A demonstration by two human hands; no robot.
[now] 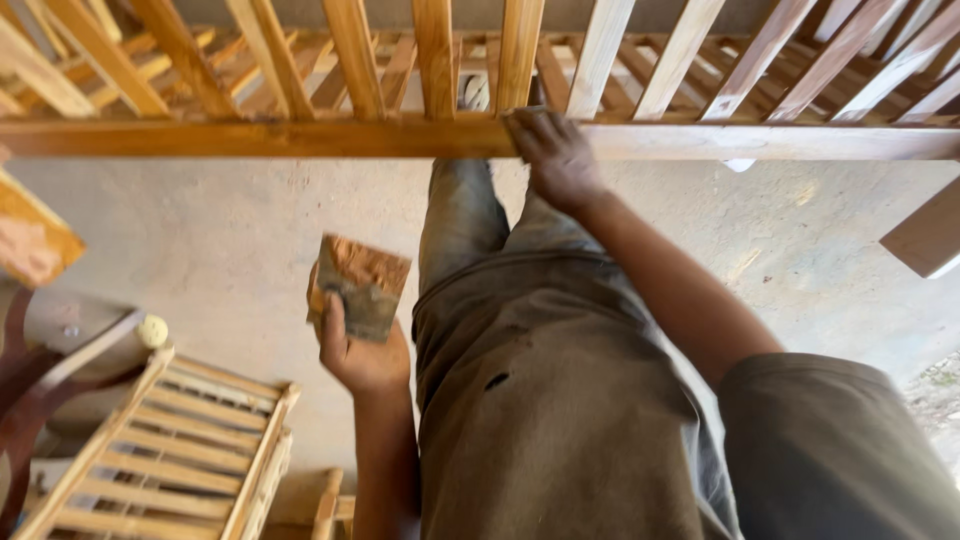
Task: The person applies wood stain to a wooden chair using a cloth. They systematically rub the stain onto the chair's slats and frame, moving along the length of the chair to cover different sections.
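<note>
Sandpaper (360,288) is sitting in the left hand (362,345), a worn brownish sheet folded into a small pad, thumb clamping its near edge against curled fingers. That hand is hanging in mid-air, well below the wooden rail (250,138) and apart from it, just left of the person's trouser leg (462,215).

Right hand (553,155) is resting flat on the same rail, fingers lying together over its top edge, palm down, not pinching anything. Just beyond the fingertips, slats (518,55) are rising from the rail in a row; more slatted frames are lying behind them.

Below-left of the left hand, a pale slatted frame (190,450) is sitting on the concrete floor (220,240). Further left, a dark curved wooden piece (25,385) is showing at the edge of view.
</note>
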